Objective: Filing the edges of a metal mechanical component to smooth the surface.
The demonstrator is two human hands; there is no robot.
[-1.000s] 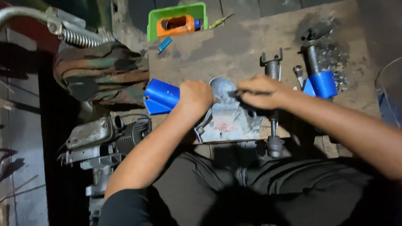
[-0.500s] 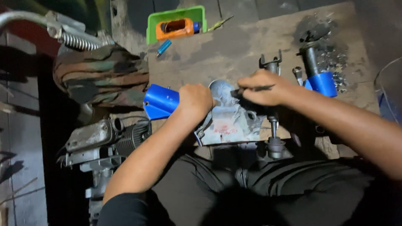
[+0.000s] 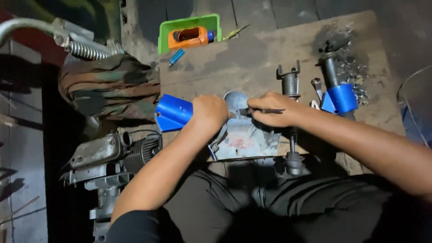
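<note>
From my feed I see the left hand (image 3: 209,112) curled down over the left end of a grey metal casing (image 3: 245,137), fingers closed on it, right where a blue cylinder (image 3: 173,112) juts out to the left of the knuckles. The casing lies at the near edge of a worn wooden board (image 3: 252,58), roughly midway along that edge, just above the person's dark-trousered lap. The right hand (image 3: 272,110) is bunched over the casing's upper right part, fingers pinching a thin dark tool (image 3: 252,111) whose tip points left toward the left hand; I cannot tell what kind of tool it is. Just beside the right hand's far side a forked metal shaft (image 3: 290,83) lies across the board, running under the wrist and out past the near edge. Toward the board's right edge lies a dark shaft with a blue sleeve (image 3: 341,98), metal shavings scattered around it. At the far left corner a green tray (image 3: 165,30) holds an orange part (image 3: 191,38). Off the board's left edge lie a camouflage cloth (image 3: 108,85) and a small grey engine (image 3: 112,155).
</note>
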